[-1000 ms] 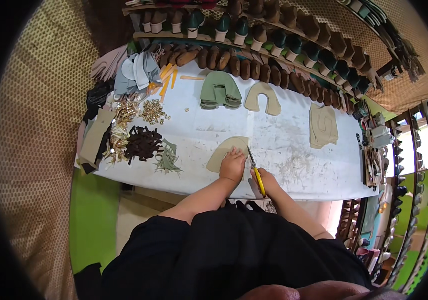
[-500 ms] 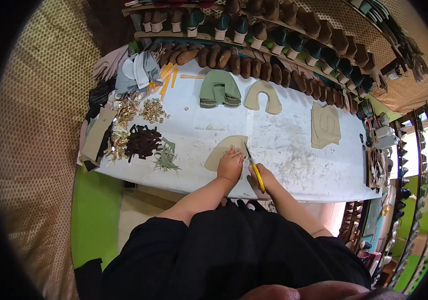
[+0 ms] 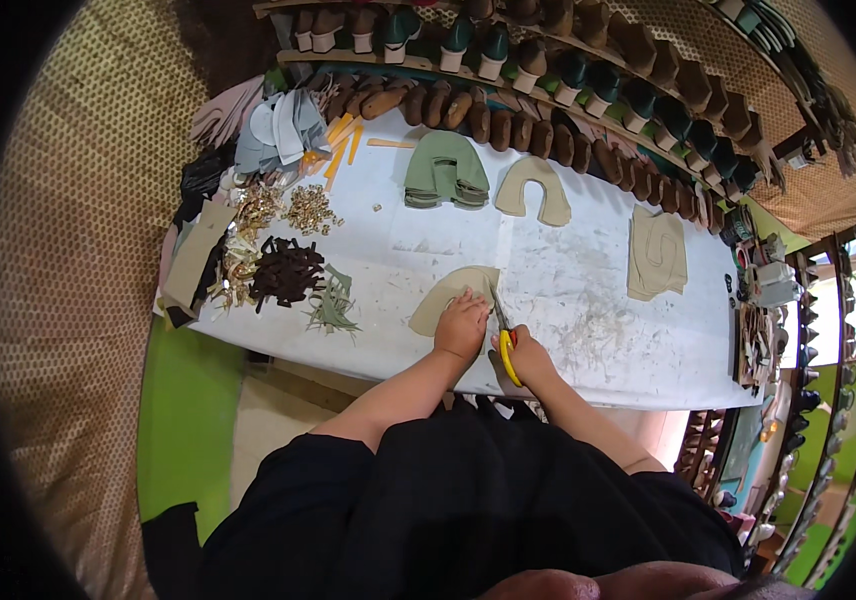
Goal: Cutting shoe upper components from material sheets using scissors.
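Observation:
On the white-covered table, a beige half-oval piece of sheet material (image 3: 438, 298) lies in front of me. My left hand (image 3: 462, 324) rests on it, fingers stretched out and pressing it down, hiding part of it. In my right hand (image 3: 526, 356) is a pair of scissors (image 3: 508, 358) with yellow handles. Its blades point away from me and meet the right edge of the beige piece. The handles are spread, so the blades look parted, though their tips are small to make out.
Farther back lie a stack of green cut pieces (image 3: 445, 165) and a beige arch-shaped piece (image 3: 534, 188). Layered beige pieces (image 3: 656, 252) lie right. Dark brown strips (image 3: 288, 272), green strips (image 3: 334, 302) and gold metal fittings (image 3: 312, 210) are left. Shoe lasts (image 3: 458, 108) line the back.
The scissors' handles have spread apart in my right hand and the yellow grip has swung slightly left. My left hand stays on the beige piece. The whole view has shifted slightly.

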### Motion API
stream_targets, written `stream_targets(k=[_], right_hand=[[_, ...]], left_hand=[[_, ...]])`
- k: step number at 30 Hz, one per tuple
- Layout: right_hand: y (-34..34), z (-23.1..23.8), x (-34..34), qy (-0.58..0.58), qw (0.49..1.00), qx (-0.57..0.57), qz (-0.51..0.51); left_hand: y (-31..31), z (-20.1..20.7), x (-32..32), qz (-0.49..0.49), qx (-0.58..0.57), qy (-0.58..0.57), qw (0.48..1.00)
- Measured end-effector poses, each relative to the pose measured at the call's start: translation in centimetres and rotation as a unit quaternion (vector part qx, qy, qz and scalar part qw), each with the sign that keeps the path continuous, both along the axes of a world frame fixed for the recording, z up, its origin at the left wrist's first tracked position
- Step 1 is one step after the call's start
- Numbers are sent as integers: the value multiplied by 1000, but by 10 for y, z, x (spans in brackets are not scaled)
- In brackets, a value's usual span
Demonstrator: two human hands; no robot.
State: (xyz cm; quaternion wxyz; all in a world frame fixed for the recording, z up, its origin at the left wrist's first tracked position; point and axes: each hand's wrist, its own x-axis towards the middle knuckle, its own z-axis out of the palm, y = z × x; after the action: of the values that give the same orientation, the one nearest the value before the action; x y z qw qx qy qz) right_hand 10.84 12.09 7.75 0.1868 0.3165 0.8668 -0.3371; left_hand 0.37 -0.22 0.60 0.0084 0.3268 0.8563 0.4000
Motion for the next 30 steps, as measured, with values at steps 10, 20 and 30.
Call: stream_targets(k=[10, 20, 30], right_hand=[[-12, 2, 3, 19, 988, 140, 55], [-13, -8, 1, -8, 983, 171, 70], [14, -5, 3, 39, 991, 92, 85]], left_hand=[[0, 2, 0, -6, 9, 5, 1000], [1, -3, -1, -6, 14, 0, 1000], [1, -2, -2, -11, 4, 2, 1000]])
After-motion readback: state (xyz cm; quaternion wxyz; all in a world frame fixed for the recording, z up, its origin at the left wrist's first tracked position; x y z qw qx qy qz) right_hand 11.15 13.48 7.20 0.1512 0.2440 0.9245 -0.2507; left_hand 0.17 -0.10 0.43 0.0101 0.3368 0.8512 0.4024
